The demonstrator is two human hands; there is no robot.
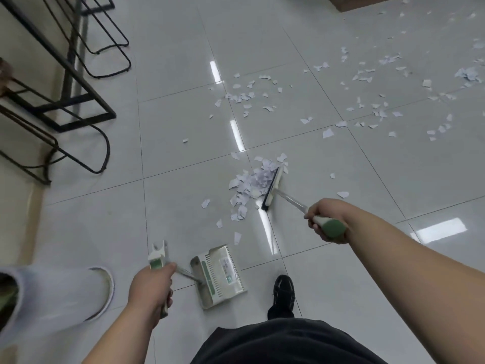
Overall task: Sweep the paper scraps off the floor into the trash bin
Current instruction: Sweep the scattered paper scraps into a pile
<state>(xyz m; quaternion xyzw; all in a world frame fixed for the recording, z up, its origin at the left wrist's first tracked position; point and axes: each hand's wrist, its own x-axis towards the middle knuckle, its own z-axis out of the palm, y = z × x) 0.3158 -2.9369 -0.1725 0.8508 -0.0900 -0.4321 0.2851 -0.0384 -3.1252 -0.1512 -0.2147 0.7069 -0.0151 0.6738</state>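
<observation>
1. In the head view, the right hand [325, 222] held the broom [291, 199] with its fingers curled tight round the top of the handle. The green end cap stuck out behind the fist. The handle ran down and left from the fist to the floor.
2. The broom head [272, 188] stood on the pale tiled floor [183, 127], its dark bristles facing left and touching a pile of paper scraps [249, 185].
3. Loose scraps [244, 97] lay thinly across the tiles beyond the pile. More were spread towards the upper right corner, well apart from the broom. A few single pieces lay between the pile and the dustpan [217, 277].
4. The left hand [151, 285] gripped the dustpan's white-and-green handle, with its fingers wrapped round it. The metal pan sat low by the floor, near the person's feet and apart from the pile. No scraps showed inside it.
5. At the lower left edge was a white, round-mouthed object, probably the trash bin [65, 295]. It was too blurred to be sure, and its inside could not be seen.
6. One black shoe [283, 290] stood just right of the dustpan. Black metal frames [78, 101] stood on the floor at the upper left.
</observation>
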